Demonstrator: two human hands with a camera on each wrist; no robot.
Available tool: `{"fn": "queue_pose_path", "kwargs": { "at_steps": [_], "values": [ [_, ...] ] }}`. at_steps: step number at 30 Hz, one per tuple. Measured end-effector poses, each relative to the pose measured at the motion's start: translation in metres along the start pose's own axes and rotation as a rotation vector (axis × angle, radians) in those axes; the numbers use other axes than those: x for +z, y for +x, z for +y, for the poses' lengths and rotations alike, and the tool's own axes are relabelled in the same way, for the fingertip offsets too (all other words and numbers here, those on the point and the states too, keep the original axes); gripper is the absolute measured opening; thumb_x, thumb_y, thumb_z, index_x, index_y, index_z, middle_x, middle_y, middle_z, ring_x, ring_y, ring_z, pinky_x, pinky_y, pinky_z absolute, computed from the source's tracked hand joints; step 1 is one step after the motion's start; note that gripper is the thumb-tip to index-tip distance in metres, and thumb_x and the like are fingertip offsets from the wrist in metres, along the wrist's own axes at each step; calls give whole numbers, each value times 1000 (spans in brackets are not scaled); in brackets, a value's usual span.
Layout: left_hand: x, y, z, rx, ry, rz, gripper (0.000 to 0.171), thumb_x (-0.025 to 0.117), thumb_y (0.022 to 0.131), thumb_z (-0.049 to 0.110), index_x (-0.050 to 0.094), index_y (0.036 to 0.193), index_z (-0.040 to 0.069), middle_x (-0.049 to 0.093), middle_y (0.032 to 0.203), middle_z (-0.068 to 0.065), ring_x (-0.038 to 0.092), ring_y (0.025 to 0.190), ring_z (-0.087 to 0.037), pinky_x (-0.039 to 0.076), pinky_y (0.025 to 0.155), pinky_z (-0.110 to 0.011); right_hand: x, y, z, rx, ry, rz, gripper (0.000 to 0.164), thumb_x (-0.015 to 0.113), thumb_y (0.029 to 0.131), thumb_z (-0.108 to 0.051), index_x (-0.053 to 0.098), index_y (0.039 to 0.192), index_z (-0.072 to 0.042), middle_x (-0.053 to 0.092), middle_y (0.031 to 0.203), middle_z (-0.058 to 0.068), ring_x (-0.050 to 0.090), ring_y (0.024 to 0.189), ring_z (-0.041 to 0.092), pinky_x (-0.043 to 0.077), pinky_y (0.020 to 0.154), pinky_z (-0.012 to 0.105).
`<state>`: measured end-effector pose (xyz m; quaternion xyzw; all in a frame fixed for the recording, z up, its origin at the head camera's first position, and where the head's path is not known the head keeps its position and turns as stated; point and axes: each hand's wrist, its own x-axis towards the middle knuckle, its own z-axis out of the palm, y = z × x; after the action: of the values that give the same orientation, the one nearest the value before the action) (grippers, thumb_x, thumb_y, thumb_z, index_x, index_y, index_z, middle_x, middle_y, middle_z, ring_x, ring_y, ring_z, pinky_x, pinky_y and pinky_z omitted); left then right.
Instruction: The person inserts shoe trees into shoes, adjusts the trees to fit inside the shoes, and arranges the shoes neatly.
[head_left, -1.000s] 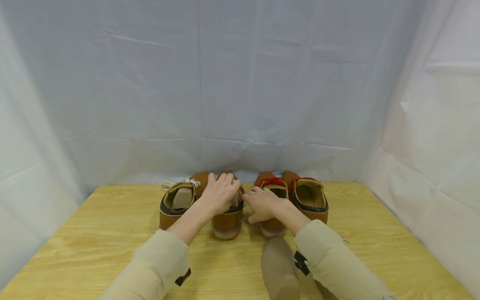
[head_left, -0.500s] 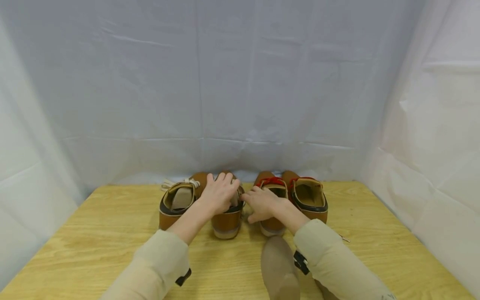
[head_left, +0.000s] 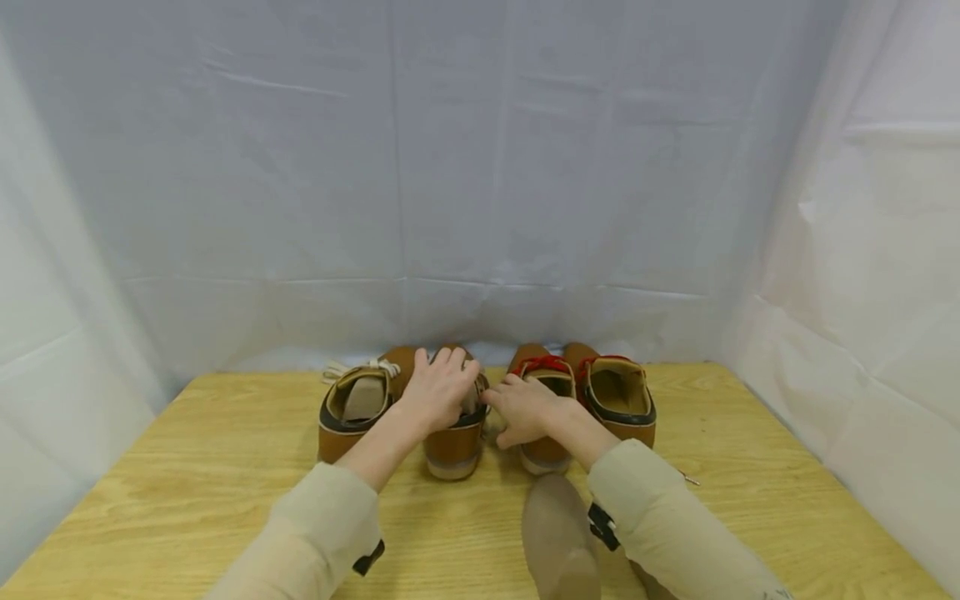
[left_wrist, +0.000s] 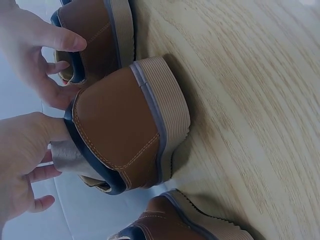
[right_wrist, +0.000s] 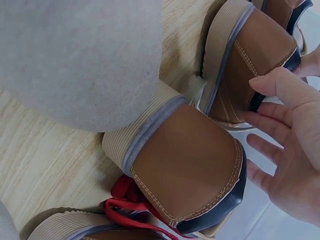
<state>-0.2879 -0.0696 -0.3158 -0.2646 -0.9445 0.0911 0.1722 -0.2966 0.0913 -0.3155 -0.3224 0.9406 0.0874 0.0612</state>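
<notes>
Four brown leather shoes would be several, lined up side by side: a white-laced pair at left and a red-laced pair at right. Over the inner white-laced shoe (head_left: 453, 446) lies my left hand (head_left: 437, 392). Its thumb reaches into the opening, and a beige piece (left_wrist: 75, 155) there sits between thumb and fingers; its kind is unclear. My right hand (head_left: 525, 408) reaches in from the right, thumb and index finger touching that shoe's heel collar, other fingers loosely spread in the right wrist view. The outer white-laced shoe (head_left: 337, 442) has a similar beige piece inside.
Two red-laced shoes, the inner (head_left: 546, 458) and outer (head_left: 637, 429), stand right of my hands. A rounded beige shape (head_left: 558, 533) rises in front. A lace tip (head_left: 692, 480) lies on the wooden surface (head_left: 187, 483). White sheeting (head_left: 480, 208) bounds the back and sides.
</notes>
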Motion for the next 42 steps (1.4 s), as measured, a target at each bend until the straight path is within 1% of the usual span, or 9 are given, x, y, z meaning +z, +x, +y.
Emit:
{"fn": "queue_pose_path", "kwargs": {
  "at_steps": [9, 13, 17, 22, 26, 32, 34, 37, 42],
  "values": [
    [-1, 1, 2, -12, 19, 17, 40, 76, 78, 15, 55, 112, 12, 52, 112, -12, 50, 103, -30, 38, 81, -54, 1, 0, 1, -2, -4, 3, 60, 69, 84, -33, 46, 136, -17, 48, 137, 3, 38, 129, 27, 32, 104, 48],
    [0, 2, 3, -10, 21, 10, 40, 75, 79, 15, 55, 113, 13, 53, 112, -12, 51, 102, -30, 38, 81, -54, 1, 0, 1, 2, -14, -7, 61, 69, 84, -34, 45, 137, -17, 47, 138, 3, 36, 131, 28, 32, 104, 48],
    [2, 2, 3, -12, 27, 21, 41, 77, 77, 17, 55, 112, 13, 53, 111, -11, 51, 101, -29, 38, 81, -54, 1, -1, 0, 3, -22, -7, 61, 69, 84, -34, 45, 137, -17, 47, 138, 3, 35, 131, 28, 32, 104, 49],
    [5, 3, 2, -1, 43, 33, 39, 76, 77, 17, 55, 110, 13, 54, 108, -11, 52, 99, -29, 39, 81, -53, 1, -1, 0, 4, -31, -8, 62, 69, 84, -34, 44, 138, -17, 46, 139, 4, 35, 131, 27, 31, 104, 48],
    [6, 3, 1, 19, 43, 48, 41, 77, 76, 19, 55, 110, 12, 54, 108, -11, 52, 98, -29, 39, 80, -53, 1, -1, -1, 7, -39, -8, 62, 69, 83, -35, 45, 137, -17, 47, 138, 3, 36, 131, 27, 32, 104, 48],
    [6, 0, -6, 93, 67, 57, 56, 81, 72, 30, 53, 116, 10, 52, 113, -12, 51, 102, -31, 41, 83, -50, 2, -1, -1, 6, -47, -6, 63, 69, 83, -36, 44, 138, -17, 46, 139, 3, 36, 130, 26, 32, 104, 47],
    [6, 1, -8, 107, 71, 52, 58, 82, 71, 32, 53, 117, 10, 52, 114, -12, 51, 103, -31, 41, 84, -49, 2, 0, -1, 4, -49, -9, 63, 69, 84, -36, 44, 139, -17, 46, 139, 3, 36, 130, 26, 32, 104, 47],
    [6, 3, -9, 114, 65, 45, 56, 81, 72, 30, 53, 116, 10, 52, 113, -12, 51, 102, -31, 41, 84, -46, 1, 0, 0, 1, -51, -10, 64, 68, 84, -36, 43, 139, -17, 45, 140, 3, 36, 130, 26, 32, 104, 46],
    [8, 6, -9, 128, 62, 51, 39, 77, 78, 20, 54, 108, 8, 53, 107, -12, 52, 96, -30, 41, 82, -43, 0, 1, -1, 3, -41, -17, 64, 68, 85, -36, 42, 140, -17, 45, 140, 3, 36, 130, 26, 32, 104, 46]
  ]
}}
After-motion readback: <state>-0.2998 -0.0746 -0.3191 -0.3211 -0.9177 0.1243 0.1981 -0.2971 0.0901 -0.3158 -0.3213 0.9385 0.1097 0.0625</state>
